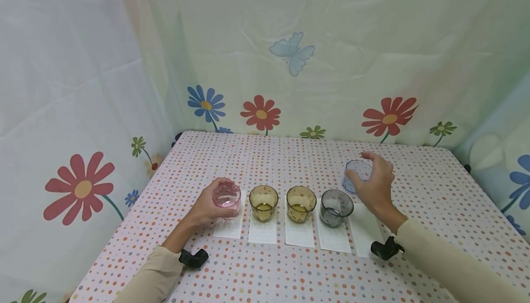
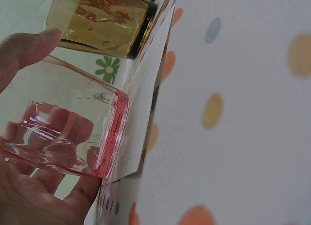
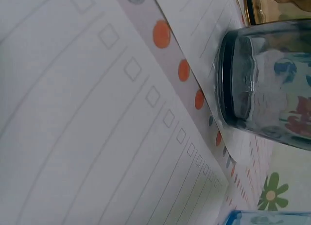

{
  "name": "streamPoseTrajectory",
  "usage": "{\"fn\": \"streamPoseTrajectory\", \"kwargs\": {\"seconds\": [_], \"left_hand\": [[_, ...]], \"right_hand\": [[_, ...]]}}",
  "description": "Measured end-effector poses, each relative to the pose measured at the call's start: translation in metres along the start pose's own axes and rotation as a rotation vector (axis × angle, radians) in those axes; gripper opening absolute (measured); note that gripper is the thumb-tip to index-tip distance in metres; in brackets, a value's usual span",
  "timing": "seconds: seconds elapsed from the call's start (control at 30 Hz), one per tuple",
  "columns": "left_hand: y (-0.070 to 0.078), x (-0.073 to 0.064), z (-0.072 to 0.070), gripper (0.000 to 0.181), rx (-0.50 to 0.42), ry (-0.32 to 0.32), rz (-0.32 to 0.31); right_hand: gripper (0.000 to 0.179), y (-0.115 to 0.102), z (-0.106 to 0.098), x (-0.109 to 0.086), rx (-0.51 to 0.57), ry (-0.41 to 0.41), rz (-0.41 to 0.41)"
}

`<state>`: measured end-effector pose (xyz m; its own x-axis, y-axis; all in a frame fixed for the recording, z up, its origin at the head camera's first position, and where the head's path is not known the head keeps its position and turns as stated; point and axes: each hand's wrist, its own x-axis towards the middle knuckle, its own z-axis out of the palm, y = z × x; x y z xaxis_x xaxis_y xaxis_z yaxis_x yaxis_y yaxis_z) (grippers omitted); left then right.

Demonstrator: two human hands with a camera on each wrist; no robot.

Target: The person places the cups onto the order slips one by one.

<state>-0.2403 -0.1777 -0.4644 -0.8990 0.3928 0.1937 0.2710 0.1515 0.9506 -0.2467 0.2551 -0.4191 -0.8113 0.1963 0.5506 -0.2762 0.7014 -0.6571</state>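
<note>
My left hand (image 1: 205, 207) holds a pink-tinted clear glass cup (image 1: 227, 196), thumb on one side and fingers on the other. In the left wrist view the cup's pink base (image 2: 112, 137) is close over a white paper sheet (image 2: 138, 132). My right hand (image 1: 377, 187) curls round a blue-tinted glass cup (image 1: 359, 168), thumb in front and fingers at the far side, behind the rightmost lined sheet (image 1: 364, 236). Only an edge of the blue cup (image 3: 267, 218) shows in the right wrist view; the right fingers are out of that view.
Between the hands stand two amber glass cups (image 1: 263, 203) and a smoky grey glass cup (image 1: 336, 208), each on its own white sheet. A dotted cloth (image 1: 248, 275) covers the table. Behind it hangs a flowered curtain (image 1: 331, 77).
</note>
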Motion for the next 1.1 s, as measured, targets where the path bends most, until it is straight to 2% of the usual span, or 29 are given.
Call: {"fn": "streamPoseTrajectory", "kwargs": {"seconds": [0.17, 0.33, 0.67, 0.83, 0.97, 1.1], "left_hand": [[0.0, 0.0, 0.001, 0.08, -0.003, 0.002, -0.003], [0.0, 0.001, 0.001, 0.082, -0.007, 0.0, -0.002], [-0.003, 0.0, 0.001, 0.079, 0.01, 0.008, -0.011], [-0.002, 0.0, 0.002, 0.081, 0.008, 0.006, -0.003], [-0.003, 0.0, 0.002, 0.08, 0.002, 0.003, 0.004], [-0.001, -0.001, 0.001, 0.079, 0.001, 0.01, 0.003]], "right_hand": [[0.075, 0.005, -0.001, 0.007, 0.011, -0.095, 0.134], [0.089, 0.013, 0.0, 0.011, 0.056, -0.189, 0.231], [0.095, 0.034, 0.006, 0.013, 0.155, -0.26, 0.428], [0.09, 0.033, 0.001, 0.013, 0.169, -0.313, 0.44], [0.086, 0.036, 0.0, 0.017, 0.147, -0.297, 0.408], [0.087, 0.072, 0.015, 0.026, 0.082, -0.227, 0.33]]}}
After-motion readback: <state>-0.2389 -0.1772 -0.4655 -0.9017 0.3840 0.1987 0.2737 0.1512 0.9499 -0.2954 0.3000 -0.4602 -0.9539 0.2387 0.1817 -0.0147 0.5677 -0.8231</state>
